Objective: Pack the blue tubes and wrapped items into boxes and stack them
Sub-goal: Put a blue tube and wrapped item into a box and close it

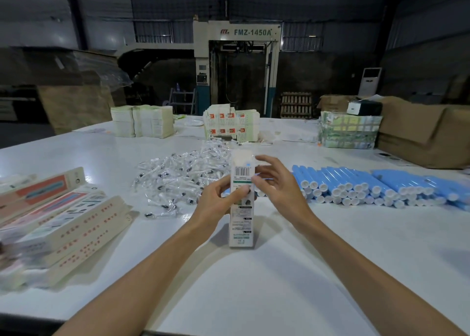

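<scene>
Two hands on one tall white box (241, 208), upright on the white worktop (254, 297), barcode face toward the camera. Left hand (221, 198) gripping the box at about mid-height: thumb on the front face, other fingers curled round the left edge. Right hand (277, 183) at the upper right edge of the box, thumb touching that edge, fingers bent and spread beside the top flap; cannot tell if really holding or only touching. Top of the box blurred, with a small spot of blue there, not clear what.

Right of the box, lying on the worktop: many blue tubes (368, 185) with white caps, piled in rows, caps toward the camera, the nearest ones close to the box. Behind the box and to its left: a loose heap of wrapped items (178, 178), small and white with dark ends, in clear plastic. Far left of the box: several closed boxes (76, 223) of similar kind, lying flat and stacked untidily, partly blurred at the picture edge.

Well behind the box, on the far part of the worktop: stacks of flat cartons (142, 122), one more printed stack (231, 124) with red marks, and far right a strapped bundle (348, 132). Farther right of the box, big brown cardboard cartons (419, 132). Behind everything, a grey machine (236, 33) marked FMZ-1450A.
</scene>
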A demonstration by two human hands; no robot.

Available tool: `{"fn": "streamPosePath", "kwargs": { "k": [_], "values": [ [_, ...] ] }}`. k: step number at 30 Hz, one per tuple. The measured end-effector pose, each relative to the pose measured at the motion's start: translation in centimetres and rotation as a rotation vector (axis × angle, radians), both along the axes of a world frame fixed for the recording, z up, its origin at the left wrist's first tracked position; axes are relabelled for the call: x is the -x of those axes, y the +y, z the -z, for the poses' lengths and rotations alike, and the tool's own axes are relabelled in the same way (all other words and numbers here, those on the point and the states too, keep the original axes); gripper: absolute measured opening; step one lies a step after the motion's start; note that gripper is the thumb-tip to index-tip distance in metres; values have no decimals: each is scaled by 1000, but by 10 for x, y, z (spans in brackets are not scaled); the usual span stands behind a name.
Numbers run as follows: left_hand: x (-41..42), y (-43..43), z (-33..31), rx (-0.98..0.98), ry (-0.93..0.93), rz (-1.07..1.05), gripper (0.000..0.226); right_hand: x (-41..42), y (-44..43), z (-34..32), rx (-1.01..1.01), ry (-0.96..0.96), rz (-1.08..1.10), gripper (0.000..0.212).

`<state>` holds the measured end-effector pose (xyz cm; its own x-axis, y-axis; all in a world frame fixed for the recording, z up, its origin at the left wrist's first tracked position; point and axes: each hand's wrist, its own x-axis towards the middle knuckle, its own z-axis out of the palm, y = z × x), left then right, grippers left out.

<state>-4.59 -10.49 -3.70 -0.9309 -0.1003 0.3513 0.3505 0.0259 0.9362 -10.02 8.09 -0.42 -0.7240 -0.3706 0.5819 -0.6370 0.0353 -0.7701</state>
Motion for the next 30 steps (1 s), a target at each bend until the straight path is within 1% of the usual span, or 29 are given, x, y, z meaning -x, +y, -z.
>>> {"fn": "streamPosePath", "kwargs": {
  "k": [2, 5, 11, 12, 15, 16, 17, 20, 26, 28, 30],
  "values": [
    [0, -1, 1, 9, 7, 32, 42, -2, -2, 4, 12, -2, -31, 44],
    [0, -2, -1, 53, 12, 39, 42, -1, 0, 3, 15, -13, -49, 40],
    [-1, 3, -3, 146, 48, -45, 47, 0, 4, -1, -14, 4, -93, 32],
    [-2, 4, -4, 154, 69, -53, 50, 1, 4, -1, -18, 7, -92, 31],
    [-3, 5, -6, 126, 130, -38, 79, 3, 6, -3, -42, 36, -78, 29],
    [-3, 5, -6, 149, 157, -49, 84, 3, 7, -4, -51, 48, -77, 28],
    [-3, 4, -6, 187, 185, -62, 83, 3, 8, -5, -63, 59, -77, 28],
    [1, 3, -5, 255, 231, -75, 72, 4, 9, -8, -97, 114, -78, 28],
    [4, -2, -4, 236, 232, -69, 67, 5, 7, -7, -192, 250, -35, 18],
    [4, -1, -4, 216, 230, -66, 64, 7, 7, -4, -179, 233, -39, 19],
    [4, 0, -4, 193, 223, -75, 63, 6, 7, -1, -99, 123, -82, 24]
  ]
}}
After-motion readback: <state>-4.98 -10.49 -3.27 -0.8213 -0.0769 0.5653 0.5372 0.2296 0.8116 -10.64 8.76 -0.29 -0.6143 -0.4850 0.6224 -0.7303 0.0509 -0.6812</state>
